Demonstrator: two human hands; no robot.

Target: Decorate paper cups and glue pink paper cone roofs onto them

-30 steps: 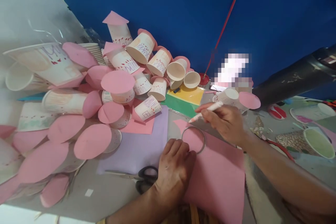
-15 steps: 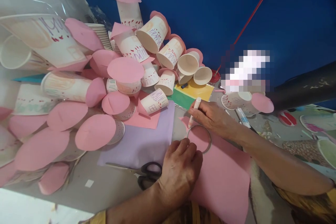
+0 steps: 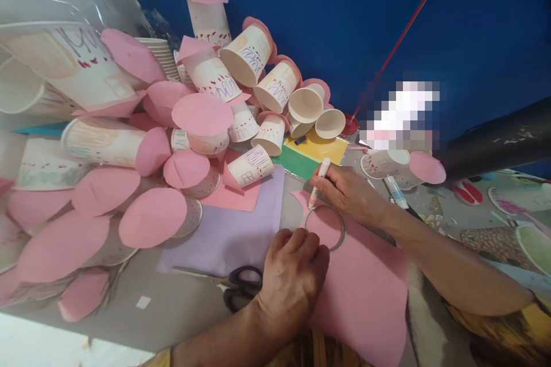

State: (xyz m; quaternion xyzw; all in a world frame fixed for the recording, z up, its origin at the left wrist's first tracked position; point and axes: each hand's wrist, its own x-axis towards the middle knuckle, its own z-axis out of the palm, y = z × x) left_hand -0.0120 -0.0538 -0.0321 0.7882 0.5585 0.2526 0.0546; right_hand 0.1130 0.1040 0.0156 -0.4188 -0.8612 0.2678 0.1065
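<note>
The sheet (image 3: 365, 292) is plain pink, the marker (image 3: 323, 169) mostly white.

The left hand (image 3: 295, 275) and the right hand (image 3: 344, 189) are bare. The left arm (image 3: 228, 330) and right arm (image 3: 456, 269) are bare too, up to where the clothes start. The right sleeve (image 3: 503, 335) is loose and wide, with dark brown and yellow patches. Only a bit of the left sleeve (image 3: 160, 359) shows, and it is mostly yellow. Low in the middle is dark brown cloth (image 3: 297, 351) with a yellow stripe.
</note>
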